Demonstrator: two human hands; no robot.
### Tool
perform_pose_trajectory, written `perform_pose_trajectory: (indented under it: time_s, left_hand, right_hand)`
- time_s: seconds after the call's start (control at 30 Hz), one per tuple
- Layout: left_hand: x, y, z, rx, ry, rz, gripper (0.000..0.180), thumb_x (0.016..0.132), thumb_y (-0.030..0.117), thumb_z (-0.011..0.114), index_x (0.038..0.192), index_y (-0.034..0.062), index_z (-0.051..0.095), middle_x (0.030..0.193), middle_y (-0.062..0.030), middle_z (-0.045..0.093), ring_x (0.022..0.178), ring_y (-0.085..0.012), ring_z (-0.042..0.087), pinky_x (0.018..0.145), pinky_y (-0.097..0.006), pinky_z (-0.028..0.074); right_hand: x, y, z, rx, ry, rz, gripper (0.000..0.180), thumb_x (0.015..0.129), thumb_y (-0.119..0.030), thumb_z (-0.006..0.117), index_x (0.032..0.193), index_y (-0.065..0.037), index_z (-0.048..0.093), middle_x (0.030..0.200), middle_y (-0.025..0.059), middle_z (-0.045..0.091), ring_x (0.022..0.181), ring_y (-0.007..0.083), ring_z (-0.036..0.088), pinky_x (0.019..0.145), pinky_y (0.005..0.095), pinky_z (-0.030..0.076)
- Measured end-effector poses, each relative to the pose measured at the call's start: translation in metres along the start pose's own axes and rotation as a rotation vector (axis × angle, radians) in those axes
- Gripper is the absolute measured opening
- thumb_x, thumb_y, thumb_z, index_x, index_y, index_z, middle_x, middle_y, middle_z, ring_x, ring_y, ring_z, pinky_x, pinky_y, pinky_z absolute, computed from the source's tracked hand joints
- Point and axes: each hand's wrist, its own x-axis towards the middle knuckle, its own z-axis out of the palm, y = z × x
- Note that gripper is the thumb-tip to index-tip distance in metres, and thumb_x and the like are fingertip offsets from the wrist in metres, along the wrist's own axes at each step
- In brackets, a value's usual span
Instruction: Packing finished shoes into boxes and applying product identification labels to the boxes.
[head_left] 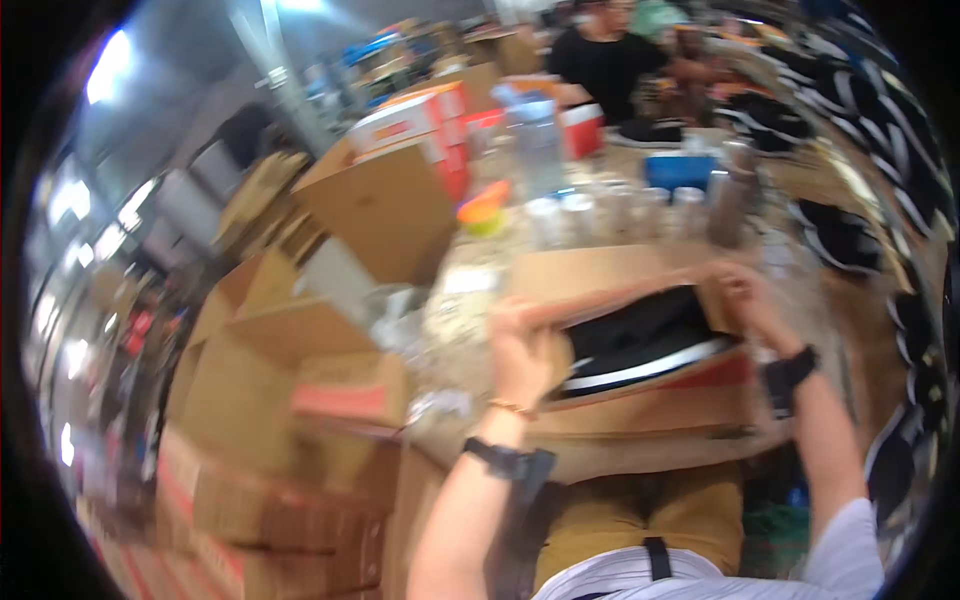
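An open cardboard shoebox (640,412) lies at the near edge of the worktable, its lid (575,268) raised at the far side. Inside is black footwear (640,330) with a white sole edge; how many pieces cannot be made out. My left hand (522,350) is closed on the box's left end. At the far right corner, my right hand (742,292) has its fingers curled on the cardboard edge. Motion blur smears the fingers of both hands.
Beyond the box stand several pale cups (578,215), a clear jug (538,145), an orange-and-yellow container (484,210) and a blue tray (680,170). Large open cartons (300,345) crowd the left. Black shoes (840,238) line the right, and a person (605,65) is across the table.
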Motion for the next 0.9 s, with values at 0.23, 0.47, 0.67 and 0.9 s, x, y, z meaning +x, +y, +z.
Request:
perform_pose_trajectory:
  time_s: [0.23, 0.47, 0.67, 0.9]
  left_hand:
    - [0.047, 0.040, -0.058, 0.375, -0.836, 0.165, 0.050, 0.066, 0.035, 0.069, 0.113, 0.0201, 0.064, 0.129, -0.0154, 0.049, 0.127, -0.0317, 0.037, 0.100, -0.056, 0.029]
    - [0.046, 0.068, -0.036, 0.496, -0.980, 0.103, 0.109, 0.055, 0.065, 0.071, 0.145, 0.0260, 0.022, 0.144, -0.0320, 0.016, 0.136, -0.0450, 0.014, 0.102, -0.068, 0.010]
    - [-0.002, 0.062, -0.032, 0.444, -0.745, 0.141, 0.099, 0.065, 0.069, 0.059, 0.145, 0.0214, 0.025, 0.147, -0.0288, 0.013, 0.137, -0.0421, 0.013, 0.102, -0.068, 0.005]
    - [-0.070, 0.032, -0.008, -1.296, 0.034, -0.464, 0.111, 0.065, 0.022, 0.076, 0.148, 0.0176, 0.003, 0.152, -0.0134, 0.011, 0.138, -0.0258, 0.017, 0.111, -0.042, 0.017]
  right_hand:
    - [-0.005, -0.120, -0.016, -0.703, -0.659, -0.390, 0.109, 0.045, -0.038, 0.084, 0.136, -0.002, 0.035, 0.147, 0.0259, 0.018, 0.137, 0.0371, 0.018, 0.111, 0.0406, 0.017]
    - [0.008, -0.123, 0.007, -0.656, -0.655, -0.398, 0.107, 0.041, -0.040, 0.083, 0.132, -0.002, 0.042, 0.143, 0.0294, 0.021, 0.133, 0.0451, 0.022, 0.109, 0.0426, 0.022]
    - [-0.024, -0.101, 0.023, -0.660, -0.424, -0.583, 0.089, 0.076, -0.071, 0.045, 0.133, -0.002, 0.042, 0.146, 0.0256, 0.020, 0.135, 0.0420, 0.021, 0.109, 0.0477, 0.017]
    - [-0.098, 0.045, 0.010, 0.875, -0.119, 0.007, 0.067, 0.095, -0.055, 0.029, 0.141, -0.006, 0.028, 0.145, 0.0079, 0.030, 0.132, 0.0208, 0.030, 0.109, 0.0359, 0.022]
